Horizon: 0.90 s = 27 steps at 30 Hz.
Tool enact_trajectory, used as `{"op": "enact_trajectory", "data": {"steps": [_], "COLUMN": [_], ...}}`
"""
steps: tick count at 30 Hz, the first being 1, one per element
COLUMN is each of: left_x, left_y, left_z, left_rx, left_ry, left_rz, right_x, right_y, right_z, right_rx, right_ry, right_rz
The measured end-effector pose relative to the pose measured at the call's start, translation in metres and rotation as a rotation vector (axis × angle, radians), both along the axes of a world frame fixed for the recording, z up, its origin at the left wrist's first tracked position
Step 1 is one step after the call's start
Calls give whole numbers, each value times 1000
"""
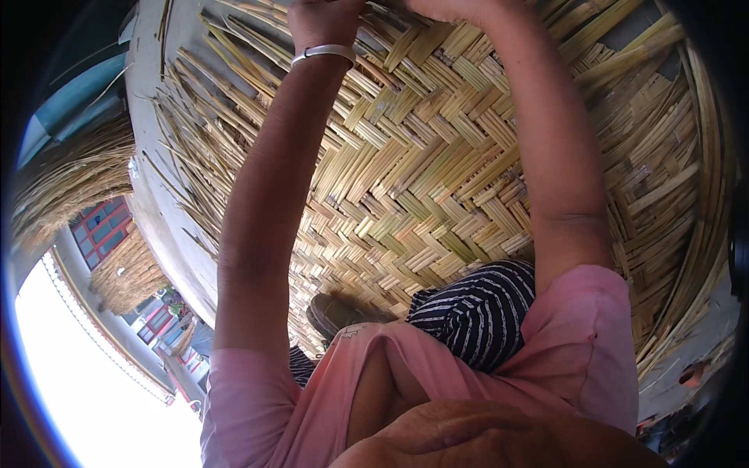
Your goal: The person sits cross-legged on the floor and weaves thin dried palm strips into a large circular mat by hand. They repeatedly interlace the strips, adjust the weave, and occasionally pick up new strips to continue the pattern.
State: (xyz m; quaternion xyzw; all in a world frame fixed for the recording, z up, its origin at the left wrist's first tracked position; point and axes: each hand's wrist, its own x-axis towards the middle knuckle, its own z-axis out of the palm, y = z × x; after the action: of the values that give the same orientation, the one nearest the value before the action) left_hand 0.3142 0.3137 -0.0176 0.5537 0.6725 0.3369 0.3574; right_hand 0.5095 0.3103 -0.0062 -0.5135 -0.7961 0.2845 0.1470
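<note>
Woven mat [413, 171] of flat yellow-green strips in a zigzag pattern, spread from the centre out toward 12 and 3 o'clock on grey ground [148, 86]. Loose strip ends [195, 101] fan out at 10 o'clock. A person's bare arms stretch over it: the left hand [321, 23], below it a pale bracelet [324, 52], lies between 11 and 12 o'clock; the right hand [451, 8], between 12 and 1. The upper edge cuts off both hands' fingers, so whether they pinch or spread cannot be told. Striped trousers [480, 308] show at 4 o'clock, a dark shoe [335, 313] at 7, red-framed windows [101, 230] at 9.
</note>
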Motion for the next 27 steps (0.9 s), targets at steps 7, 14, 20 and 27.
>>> {"op": "enact_trajectory", "data": {"steps": [7,14,20,27], "left_x": [52,70,74,65], "left_y": [-111,-136,-138,-113], "left_z": [-9,-19,-21,-43], "left_rx": [538,325,402,1003], "left_ry": [496,682,716,1072], "left_rz": [-225,-334,-350,-174], "right_x": [1,-1,6,-9], "right_y": [-7,-7,-16,-2], "right_z": [27,22,45,4], "right_rx": [-120,-111,-149,-37], "right_ry": [-128,-171,-128,-85], "right_rz": [-19,-19,-30,-109]}}
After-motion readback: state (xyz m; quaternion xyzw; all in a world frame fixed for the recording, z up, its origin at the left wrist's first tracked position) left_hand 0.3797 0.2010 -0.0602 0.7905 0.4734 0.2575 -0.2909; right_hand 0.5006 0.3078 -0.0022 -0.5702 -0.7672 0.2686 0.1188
